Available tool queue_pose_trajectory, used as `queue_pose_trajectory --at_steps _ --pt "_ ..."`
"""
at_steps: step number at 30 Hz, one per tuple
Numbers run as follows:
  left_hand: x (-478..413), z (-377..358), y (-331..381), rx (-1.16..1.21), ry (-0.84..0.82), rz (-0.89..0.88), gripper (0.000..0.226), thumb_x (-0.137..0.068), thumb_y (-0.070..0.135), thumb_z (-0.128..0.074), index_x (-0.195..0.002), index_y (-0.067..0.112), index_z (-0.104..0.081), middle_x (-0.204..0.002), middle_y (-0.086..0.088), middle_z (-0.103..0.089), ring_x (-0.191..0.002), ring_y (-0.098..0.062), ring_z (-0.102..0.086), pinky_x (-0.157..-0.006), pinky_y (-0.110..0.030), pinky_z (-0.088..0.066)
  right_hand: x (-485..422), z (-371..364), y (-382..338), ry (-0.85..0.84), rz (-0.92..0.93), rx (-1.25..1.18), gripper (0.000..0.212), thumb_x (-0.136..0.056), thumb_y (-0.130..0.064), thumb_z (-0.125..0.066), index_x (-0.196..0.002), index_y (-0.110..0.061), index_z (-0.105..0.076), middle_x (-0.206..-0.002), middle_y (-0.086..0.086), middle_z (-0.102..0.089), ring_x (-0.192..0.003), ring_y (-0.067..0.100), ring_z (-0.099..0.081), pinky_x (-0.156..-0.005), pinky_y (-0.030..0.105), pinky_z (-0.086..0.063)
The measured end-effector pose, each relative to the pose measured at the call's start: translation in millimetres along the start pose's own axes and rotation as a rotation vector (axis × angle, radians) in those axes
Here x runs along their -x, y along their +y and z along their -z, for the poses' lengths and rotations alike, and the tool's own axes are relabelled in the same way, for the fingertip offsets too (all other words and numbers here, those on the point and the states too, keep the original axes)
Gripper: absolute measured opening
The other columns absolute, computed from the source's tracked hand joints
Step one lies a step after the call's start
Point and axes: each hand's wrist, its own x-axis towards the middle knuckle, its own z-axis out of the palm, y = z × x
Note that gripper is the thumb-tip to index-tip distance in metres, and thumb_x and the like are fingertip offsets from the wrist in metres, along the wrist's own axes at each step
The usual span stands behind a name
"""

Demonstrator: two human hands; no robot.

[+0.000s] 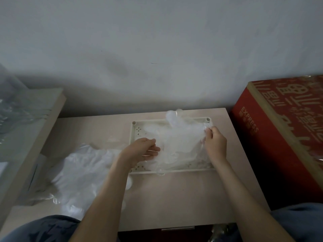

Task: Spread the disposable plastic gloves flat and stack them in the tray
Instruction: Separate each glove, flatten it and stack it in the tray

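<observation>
A cream plastic tray with perforated corners lies on the pale table. Clear plastic gloves lie spread across the tray, with fingers reaching past its far rim. My left hand is over the tray's left side, its fingers curled on the left edge of the top glove. My right hand pinches the same glove's right edge near the tray's far right corner. A loose heap of more clear gloves lies on the table to the left of the tray.
A red cardboard box stands close to the table's right edge. At the left a beige shelf board holds clear plastic wrap. A grey wall rises behind the table. My knees show at the bottom.
</observation>
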Motion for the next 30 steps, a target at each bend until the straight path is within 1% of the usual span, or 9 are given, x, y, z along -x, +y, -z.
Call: queue_pose_trajectory --at_steps 3,7,10,13,18,20,22,27,30 --pt "1 -5 -1 0.024 0.022 0.012 0.041 -0.093 0.045 -0.054 -0.107 0.007 -0.055 -0.105 -0.012 -0.066 -0.089 -0.021 -0.064 -0.089 -0.036 -0.055 0 -1 3 0.003 -0.003 0.004 0.023 -0.098 -0.024 -0.043 -0.086 -0.013 -0.058 -0.074 0.009 -0.066 -0.074 0.027 -0.061 -0.071 0.036 -0.047" --pt "2 -10 -2 0.009 0.037 -0.016 0.05 -0.088 0.055 -0.053 -0.097 0.007 -0.06 -0.095 -0.009 -0.063 -0.083 -0.021 -0.061 -0.083 -0.034 -0.055 1 0 3 0.013 0.014 -0.001 0.024 -0.098 -0.025 -0.043 -0.084 -0.011 -0.057 -0.075 0.009 -0.066 -0.074 0.027 -0.06 -0.07 0.035 -0.047" --pt "-5 -8 -8 -0.059 0.087 -0.057 0.041 -0.09 0.036 -0.063 -0.108 -0.001 -0.061 -0.091 -0.012 -0.065 -0.071 -0.018 -0.058 -0.07 -0.031 -0.054 2 0 3 0.03 0.014 -0.008 0.025 -0.098 -0.024 -0.043 -0.083 -0.01 -0.056 -0.075 0.01 -0.066 -0.073 0.027 -0.06 -0.07 0.036 -0.047" --pt "-7 -6 -9 0.0 0.107 -0.059 0.018 -0.092 0.015 -0.06 -0.101 0.0 -0.062 -0.079 -0.006 -0.059 -0.062 -0.013 -0.054 -0.057 -0.022 -0.049 2 2 2 0.054 0.012 -0.021 0.026 -0.099 -0.023 -0.043 -0.084 -0.006 -0.056 -0.074 0.011 -0.065 -0.072 0.028 -0.058 -0.068 0.035 -0.045" --pt "-2 -7 -6 0.021 -0.06 0.038 0.039 -0.088 0.038 -0.064 -0.106 0.003 -0.062 -0.098 -0.011 -0.07 -0.089 -0.022 -0.066 -0.085 -0.031 -0.055 2 3 0 0.056 0.009 -0.051 0.027 -0.098 -0.022 -0.044 -0.082 -0.003 -0.054 -0.071 0.011 -0.063 -0.069 0.028 -0.058 -0.067 0.036 -0.044" --pt "-1 -7 -6 -0.108 -0.162 0.041 0.046 -0.085 0.039 -0.068 -0.109 0.0 -0.062 -0.097 -0.009 -0.07 -0.086 -0.02 -0.065 -0.079 -0.027 -0.054 2 3 0 0.057 0.005 -0.062 0.027 -0.098 -0.022 -0.044 -0.083 -0.002 -0.056 -0.071 0.012 -0.063 -0.069 0.027 -0.058 -0.067 0.035 -0.044" --pt "1 -6 -8 -0.261 -0.242 0.019 0.049 -0.08 0.039 -0.073 -0.103 -0.004 -0.066 -0.079 -0.006 -0.061 -0.065 -0.016 -0.052 -0.062 -0.025 -0.045 3 4 -1 0.06 0.004 -0.072 0.027 -0.098 -0.021 -0.045 -0.082 -0.003 -0.055 -0.071 0.012 -0.063 -0.069 0.026 -0.057 -0.064 0.033 -0.041" --pt "3 -7 -10 -0.409 -0.237 0.008 0.009 -0.081 0.022 -0.074 -0.084 0.014 -0.073 -0.069 0.005 -0.065 -0.061 -0.01 -0.044 -0.059 -0.022 -0.035 4 6 -3 0.054 -0.01 -0.089 0.026 -0.098 -0.02 -0.045 -0.078 -0.007 -0.054 -0.069 0.009 -0.062 -0.066 0.022 -0.055 -0.06 0.028 -0.032" --pt "7 -5 -7 -0.42 -0.289 -0.001 0.007 -0.082 0.018 -0.072 -0.087 0.016 -0.076 -0.07 0.007 -0.068 -0.058 -0.007 -0.042 -0.058 -0.02 -0.036 5 6 -4 0.049 -0.011 -0.088 0.026 -0.099 -0.02 -0.045 -0.076 -0.007 -0.052 -0.065 0.004 -0.06 -0.062 0.018 -0.053 -0.059 0.027 -0.032"
